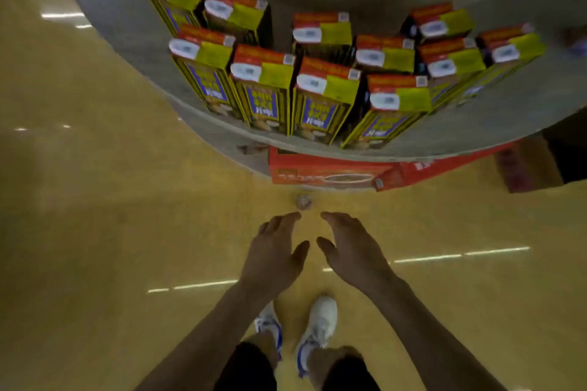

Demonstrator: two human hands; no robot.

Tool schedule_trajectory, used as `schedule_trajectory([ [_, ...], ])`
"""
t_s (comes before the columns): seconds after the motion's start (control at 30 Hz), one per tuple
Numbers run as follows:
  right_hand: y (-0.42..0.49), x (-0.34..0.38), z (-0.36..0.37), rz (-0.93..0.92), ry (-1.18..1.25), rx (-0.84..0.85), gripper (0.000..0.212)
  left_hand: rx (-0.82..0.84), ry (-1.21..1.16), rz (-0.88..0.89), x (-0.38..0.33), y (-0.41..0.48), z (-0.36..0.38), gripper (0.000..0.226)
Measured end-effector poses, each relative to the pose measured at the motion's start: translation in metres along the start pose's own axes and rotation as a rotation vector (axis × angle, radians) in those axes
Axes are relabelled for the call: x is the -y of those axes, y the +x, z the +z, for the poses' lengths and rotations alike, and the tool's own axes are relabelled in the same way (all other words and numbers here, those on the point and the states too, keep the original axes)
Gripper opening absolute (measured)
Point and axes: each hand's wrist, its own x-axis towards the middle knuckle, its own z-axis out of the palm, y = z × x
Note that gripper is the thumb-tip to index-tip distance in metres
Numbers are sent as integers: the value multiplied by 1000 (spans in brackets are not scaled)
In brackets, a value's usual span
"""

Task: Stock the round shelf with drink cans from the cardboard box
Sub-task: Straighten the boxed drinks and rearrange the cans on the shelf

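Left hand and right hand hover empty over the floor, fingers loosely straight; a blurred round thing, maybe a can, lies just beyond their fingertips. The red box sits under the shelf; cartons stand on that shelf.

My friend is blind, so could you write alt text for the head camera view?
The left hand and right hand, both open and empty, reach over a yellow floor toward a round grey shelf holding upright yellow-and-red cartons. A red box sits under the shelf's edge; white shoes show below.
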Motion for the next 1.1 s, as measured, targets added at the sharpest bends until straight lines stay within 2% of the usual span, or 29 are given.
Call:
schedule_trajectory([
  [0.3, 109, -111, 132, 84, 37, 7, 59, 26, -16, -59, 91, 100, 131, 60],
  [0.53, 205, -175, 225, 100, 23, 0, 62, 95, 79, -53, 167, 177, 210, 65],
  [0.87, 328, -228, 294, 27, -43, 12, 71, 107, 175, -34, 229, 255, 253, 65],
  [1.1, 376, -246, 313, -18, -171, 47, 86, 142, 252, -55, 255, 265, 261, 68],
])
